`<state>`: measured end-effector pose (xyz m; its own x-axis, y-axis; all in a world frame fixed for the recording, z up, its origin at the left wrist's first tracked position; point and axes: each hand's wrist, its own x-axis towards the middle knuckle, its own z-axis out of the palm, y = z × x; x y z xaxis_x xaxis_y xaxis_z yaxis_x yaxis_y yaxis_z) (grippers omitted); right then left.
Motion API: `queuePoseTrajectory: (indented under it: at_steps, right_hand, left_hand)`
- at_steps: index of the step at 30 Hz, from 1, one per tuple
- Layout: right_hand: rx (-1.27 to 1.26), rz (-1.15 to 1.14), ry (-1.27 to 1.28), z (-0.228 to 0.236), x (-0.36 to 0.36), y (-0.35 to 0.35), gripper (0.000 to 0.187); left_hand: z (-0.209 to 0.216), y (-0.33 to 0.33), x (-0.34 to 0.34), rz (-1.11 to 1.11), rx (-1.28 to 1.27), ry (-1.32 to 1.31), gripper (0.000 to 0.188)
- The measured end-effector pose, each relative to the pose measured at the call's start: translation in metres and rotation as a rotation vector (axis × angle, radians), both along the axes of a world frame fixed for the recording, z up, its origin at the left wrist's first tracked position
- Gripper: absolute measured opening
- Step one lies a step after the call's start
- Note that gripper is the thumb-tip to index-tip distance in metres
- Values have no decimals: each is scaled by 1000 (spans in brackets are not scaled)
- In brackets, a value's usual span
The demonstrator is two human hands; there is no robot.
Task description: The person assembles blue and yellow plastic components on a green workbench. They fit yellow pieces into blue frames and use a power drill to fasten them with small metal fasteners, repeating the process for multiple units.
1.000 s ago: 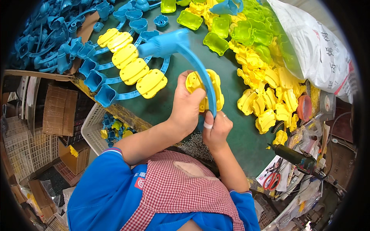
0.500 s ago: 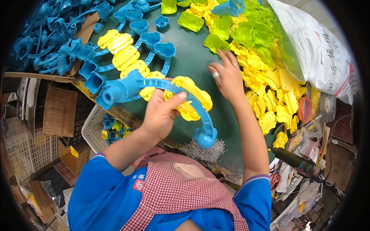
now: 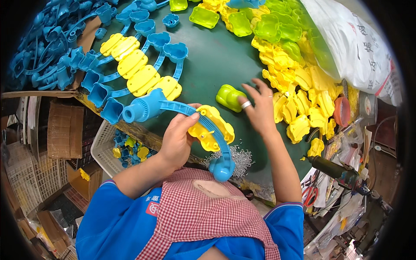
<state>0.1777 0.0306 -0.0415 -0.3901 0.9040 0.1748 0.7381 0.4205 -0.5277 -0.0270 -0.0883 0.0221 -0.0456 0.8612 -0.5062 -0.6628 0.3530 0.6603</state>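
The blue curved piece [image 3: 180, 108], held above the near edge of the bench [image 3: 203, 56], is probably light and stiff, best taken by its middle. The left hand [image 3: 175, 138] pinches it together with the yellow shell [image 3: 223, 125]. On the bench, the green shell [image 3: 229, 97] looks smooth, maybe slippery; the right hand [image 3: 260, 107], loosely open, grips nothing, its thumb seemingly touching this.

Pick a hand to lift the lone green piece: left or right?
Right hand, probably: it looks empty and is right by the green piece. The left hand holds the blue arch with the yellow piece.
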Motion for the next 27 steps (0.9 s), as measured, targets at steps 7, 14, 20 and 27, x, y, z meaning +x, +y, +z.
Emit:
queuePoseTrajectory:
  at_steps: [7, 14, 20, 27]
  right_hand:
    - [18, -151, 301, 22, 9, -36, 60]
    - [382, 42, 84, 81, 16, -82, 59]
    - [467, -3, 0, 72, 26, -93, 59]
    - [65, -33, 474, 60, 30, -90, 59]
  left_hand:
    - [3, 0, 7, -129, -29, 73, 36]
    - [8, 16, 43, -159, 66, 14, 45]
    - [5, 19, 58, -167, 137, 22, 50]
    - [11, 19, 62, -213, 232, 55, 45]
